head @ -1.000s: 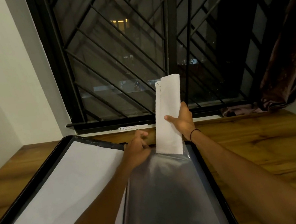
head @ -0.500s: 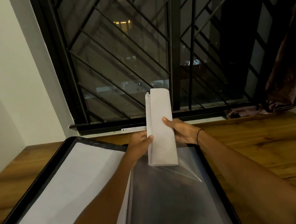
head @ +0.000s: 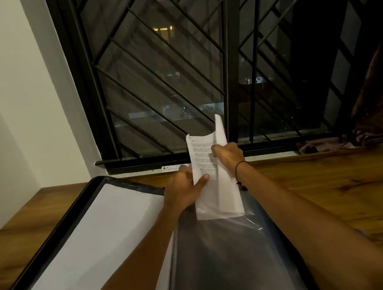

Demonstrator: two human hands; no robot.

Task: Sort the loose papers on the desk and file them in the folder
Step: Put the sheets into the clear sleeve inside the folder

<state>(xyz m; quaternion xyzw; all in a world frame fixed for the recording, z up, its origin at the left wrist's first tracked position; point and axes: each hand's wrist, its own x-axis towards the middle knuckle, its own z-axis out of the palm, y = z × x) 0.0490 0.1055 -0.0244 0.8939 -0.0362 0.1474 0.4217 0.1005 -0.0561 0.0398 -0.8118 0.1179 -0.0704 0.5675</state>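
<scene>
Wooden counter (head: pixel 342 196) under the barred window (head: pixel 174 72), and the black folder (head: pixel 56 227) lies open across it, a white sheet (head: pixel 89 247) filed in its left side, a clear sleeve (head: pixel 228 263) on the right. Above that sleeve, both hands have the printed paper (head: pixel 202 158), part-folded and upright: left hand (head: pixel 185 190) with a closed grip on its left edge, right hand (head: pixel 229 156) pinching the folded flap. Black band (head: pixel 241 166) on the right wrist.
</scene>
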